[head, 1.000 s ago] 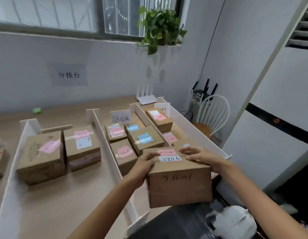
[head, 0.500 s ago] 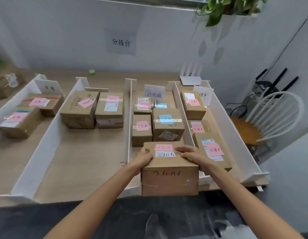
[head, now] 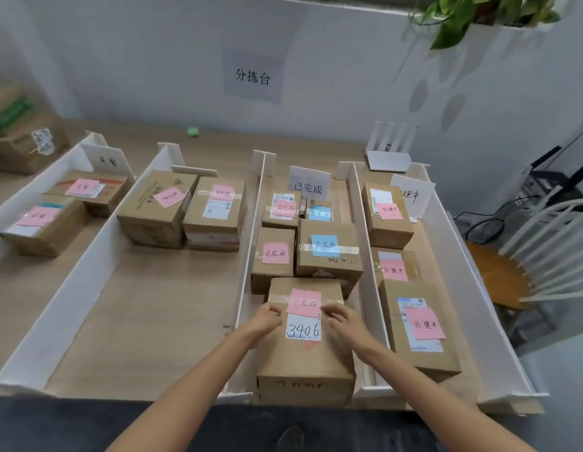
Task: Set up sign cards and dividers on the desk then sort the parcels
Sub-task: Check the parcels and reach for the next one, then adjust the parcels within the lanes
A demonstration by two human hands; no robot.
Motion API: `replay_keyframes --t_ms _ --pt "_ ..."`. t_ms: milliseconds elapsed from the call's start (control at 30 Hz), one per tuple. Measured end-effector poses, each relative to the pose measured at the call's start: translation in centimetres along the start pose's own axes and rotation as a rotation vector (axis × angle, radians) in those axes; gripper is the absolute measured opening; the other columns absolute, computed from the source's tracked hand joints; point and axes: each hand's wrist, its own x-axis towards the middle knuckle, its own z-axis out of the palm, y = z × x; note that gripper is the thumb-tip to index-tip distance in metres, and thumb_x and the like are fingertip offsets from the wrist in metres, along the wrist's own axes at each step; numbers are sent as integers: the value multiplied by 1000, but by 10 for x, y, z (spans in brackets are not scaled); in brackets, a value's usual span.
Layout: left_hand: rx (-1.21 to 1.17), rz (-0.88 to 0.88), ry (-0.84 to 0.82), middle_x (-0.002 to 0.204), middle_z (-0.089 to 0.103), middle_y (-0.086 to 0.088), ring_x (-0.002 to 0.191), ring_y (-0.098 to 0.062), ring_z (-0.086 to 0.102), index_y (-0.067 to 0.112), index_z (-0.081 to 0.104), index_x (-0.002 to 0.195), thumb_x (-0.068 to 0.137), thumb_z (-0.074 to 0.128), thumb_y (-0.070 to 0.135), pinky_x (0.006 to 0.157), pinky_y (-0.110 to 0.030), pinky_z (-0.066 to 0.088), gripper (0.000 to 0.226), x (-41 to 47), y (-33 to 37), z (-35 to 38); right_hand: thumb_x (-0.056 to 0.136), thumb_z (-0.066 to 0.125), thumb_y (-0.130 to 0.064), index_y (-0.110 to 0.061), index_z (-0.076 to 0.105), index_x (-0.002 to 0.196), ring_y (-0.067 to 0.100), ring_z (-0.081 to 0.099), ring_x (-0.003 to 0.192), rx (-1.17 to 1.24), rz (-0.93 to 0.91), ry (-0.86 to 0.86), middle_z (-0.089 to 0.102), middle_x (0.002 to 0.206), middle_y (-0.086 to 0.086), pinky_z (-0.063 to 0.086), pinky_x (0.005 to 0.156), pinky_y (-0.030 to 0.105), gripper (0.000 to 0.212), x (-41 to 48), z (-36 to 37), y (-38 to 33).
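A brown parcel (head: 305,353) marked 3406, with a pink note on top, sits at the near end of the third lane, partly over the desk's front edge. My left hand (head: 265,321) and my right hand (head: 344,321) rest on its top, fingertips either side of the pink note. White dividers (head: 251,243) (head: 365,243) wall this lane. A sign card (head: 308,185) stands at its far end behind several parcels with pink or blue notes. Two more sign cards (head: 412,197) (head: 107,159) stand in the right and left lanes.
The right lane holds three parcels (head: 417,334), the wide lane two (head: 185,213), the far left lane two (head: 45,223). A white router (head: 388,154) and a green object (head: 193,131) lie at the back. A wooden chair (head: 512,272) stands right of the desk.
The 3406 parcel went from held in the air at the desk's front to resting in the third lane. My hands moved from its sides to its top. The view swung left and down.
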Motion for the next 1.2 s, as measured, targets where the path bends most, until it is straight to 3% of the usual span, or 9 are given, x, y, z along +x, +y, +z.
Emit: replay_keyframes --t_ms 233,333,433,600,733,867,1000,1100,1200 --pt "84 35 94 120 55 -11 98 -16 48 5 52 119 88 49 2 79 -23 39 31 24 -9 1 92 45 1 -11 58 117 13 57 108 41 103 8 61 112 -1 53 70 19 31 23 12 12" --pt "93 41 99 126 54 -13 101 -17 49 4 51 120 89 49 5 80 -23 39 31 31 -11 0 91 44 2 -14 57 116 12 58 107 26 129 -24 61 112 -1 55 79 29 32 30 12 15" --pt "116 42 100 129 49 -13 110 -23 51 6 51 120 89 50 11 82 -25 41 31 33 -13 -2 89 42 6 -16 59 111 12 54 110 18 149 -67 62 110 -2 51 73 19 36 34 13 13" --pt "98 67 173 127 47 -6 98 -18 56 22 53 101 86 56 24 87 -34 50 15 30 -22 -5 86 38 9 -13 60 110 18 55 112 -8 170 -100 63 112 2 50 74 23 40 42 19 9" --pt "102 119 225 130 40 -4 89 -11 55 15 53 106 88 60 24 53 -8 48 21 20 -24 -9 94 39 0 -15 60 112 16 55 111 -98 159 -130 62 116 0 47 68 15 31 43 30 2" --pt "126 201 227 127 52 -4 95 -13 57 11 54 117 92 46 14 69 -18 48 26 3 -18 -16 97 41 -13 -16 59 115 11 58 95 -343 61 -139 58 123 0 48 57 12 25 42 33 -6" --pt "98 280 308 116 63 -9 86 -14 56 19 59 107 89 42 6 75 -30 51 29 -31 -17 -40 94 47 -21 -22 59 108 17 61 105 -596 -125 -79 61 125 -2 51 92 40 19 30 35 -18" --pt "127 317 445 119 61 -3 102 -13 57 17 60 112 90 43 6 74 -13 45 30 -67 -27 -66 94 46 -15 -21 62 107 17 56 114 -607 -237 -138 59 124 -4 50 90 33 21 14 41 -35" --pt "170 327 595 119 60 0 110 -10 53 17 59 115 92 42 7 87 -15 35 31 -112 -44 -89 94 44 -12 -24 62 105 6 54 108 -577 -377 -230 60 112 -10 47 94 26 24 -8 54 -54"
